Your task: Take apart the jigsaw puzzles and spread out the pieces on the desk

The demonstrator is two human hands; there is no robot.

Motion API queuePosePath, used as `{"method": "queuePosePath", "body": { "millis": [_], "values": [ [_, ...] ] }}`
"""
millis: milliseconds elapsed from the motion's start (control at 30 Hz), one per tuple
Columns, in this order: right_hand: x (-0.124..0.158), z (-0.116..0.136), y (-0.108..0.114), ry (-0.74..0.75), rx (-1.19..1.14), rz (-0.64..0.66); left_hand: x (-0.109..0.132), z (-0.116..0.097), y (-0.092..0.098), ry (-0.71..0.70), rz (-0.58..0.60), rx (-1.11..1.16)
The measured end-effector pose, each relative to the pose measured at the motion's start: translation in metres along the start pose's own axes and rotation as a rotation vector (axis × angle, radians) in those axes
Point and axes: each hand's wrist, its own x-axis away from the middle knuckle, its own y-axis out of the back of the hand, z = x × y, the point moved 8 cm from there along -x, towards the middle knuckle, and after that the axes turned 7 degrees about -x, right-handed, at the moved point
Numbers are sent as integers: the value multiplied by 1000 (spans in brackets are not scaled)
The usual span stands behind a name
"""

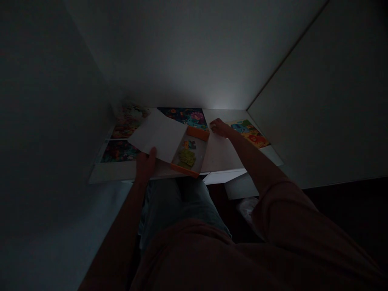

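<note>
My left hand point(146, 163) grips the near edge of a flat white board point(160, 135), its thumb lying on top. The board tilts over the left side of an open orange-rimmed box point(198, 133). Inside the box lie several green puzzle pieces point(186, 157) and, farther back, a few multicoloured puzzle pieces point(189, 144). To the right of the box, my right hand point(218, 127) is closed with its fingers curled just above the white tabletop. Dim light hides whatever may be between those fingers.
Colourful pictures lie around the white table point(221, 155): a dark blue picture point(189, 116) behind the box, a yellow animal picture point(253, 135) at right, and a dark floral picture point(118, 150) at left. Walls close in the back and both sides.
</note>
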Motion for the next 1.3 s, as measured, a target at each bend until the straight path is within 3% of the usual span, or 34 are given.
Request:
{"method": "queuePosePath", "body": {
  "millis": [367, 667, 900, 1000, 1100, 1167, 1233, 1300],
  "values": [
    [-7, -6, -6, -12, 12, 21, -1, 3, -1, 18, -1, 51],
    [-2, -8, 34, -17, -18, -48, -1, 4, -1, 36, 1, -15],
    [17, -16, 77, -61, -188, -209, -1, 5, -2, 38, 14, 5],
    [28, 17, 80, 41, -351, -206, -1, 4, -1, 19, 3, 8],
    [48, 60, 69, 186, -480, -60, -2, 3, 0, -27, -14, 27],
    [66, 74, 62, 236, -475, 31, -2, 2, 1, -40, -18, 16],
    [83, 66, 59, 248, -411, 60, -2, 2, 0, -34, -14, -26],
    [98, 36, 61, 224, -316, 22, -1, 2, -1, -24, -7, -61]
  ]
}}
